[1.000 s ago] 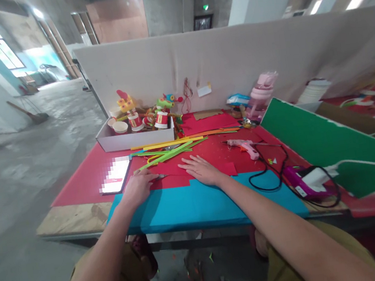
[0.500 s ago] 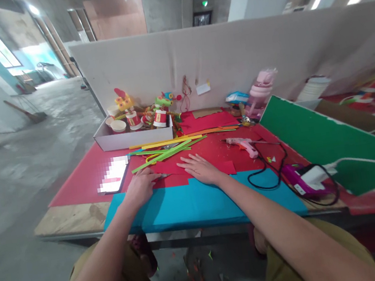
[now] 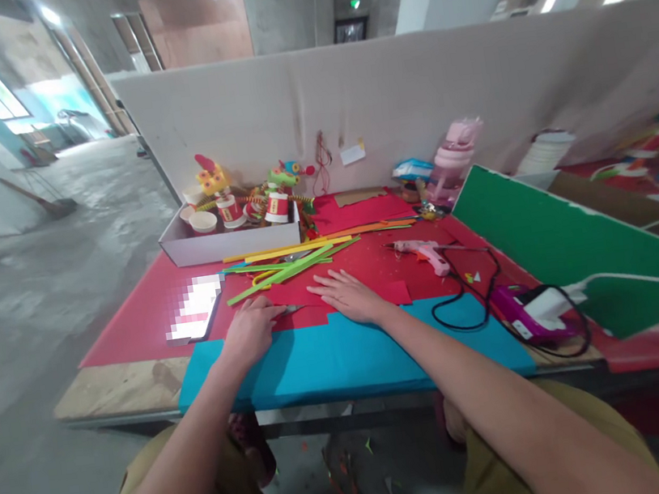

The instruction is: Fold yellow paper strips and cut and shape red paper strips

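My left hand (image 3: 251,328) is closed around a pointed metal blade (image 3: 292,308), whose tip points right and lies low over the red paper; its handle is hidden in my fingers, so I cannot tell if it is a knife or scissors. Flat on the red paper (image 3: 398,293), fingers spread, rests my right hand (image 3: 345,295). A blue sheet (image 3: 321,362) covers the table's front edge under both wrists. Just beyond my hands lie green paper strips (image 3: 293,271), crossing yellow strips (image 3: 299,248).
A phone (image 3: 196,311) lies at left. Behind stands a white box (image 3: 231,244) with paper-cup figures. To the right are a pink glue gun (image 3: 422,252) with a black cord, a purple power strip (image 3: 522,311) and a leaning green board (image 3: 550,248). Paper scraps (image 3: 347,482) litter the floor.
The whole view has shifted slightly left. The blade in my left hand sits a touch farther right on the red paper. My right hand stays flat in place.
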A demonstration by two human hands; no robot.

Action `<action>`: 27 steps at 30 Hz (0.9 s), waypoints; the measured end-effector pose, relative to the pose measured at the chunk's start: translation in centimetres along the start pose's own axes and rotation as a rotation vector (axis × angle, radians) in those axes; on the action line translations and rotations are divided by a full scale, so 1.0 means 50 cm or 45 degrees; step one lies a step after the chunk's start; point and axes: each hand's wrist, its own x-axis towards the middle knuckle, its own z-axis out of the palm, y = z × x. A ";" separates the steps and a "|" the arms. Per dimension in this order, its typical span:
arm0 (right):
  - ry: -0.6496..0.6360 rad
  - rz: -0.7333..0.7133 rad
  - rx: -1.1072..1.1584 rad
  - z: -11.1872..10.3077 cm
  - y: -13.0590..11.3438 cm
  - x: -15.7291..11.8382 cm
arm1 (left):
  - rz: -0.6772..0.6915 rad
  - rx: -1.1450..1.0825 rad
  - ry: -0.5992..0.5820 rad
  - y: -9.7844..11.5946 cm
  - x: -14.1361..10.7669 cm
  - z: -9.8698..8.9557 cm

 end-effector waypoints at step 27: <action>-0.021 0.010 0.050 -0.001 -0.001 0.006 | 0.050 0.146 -0.037 0.060 0.013 0.010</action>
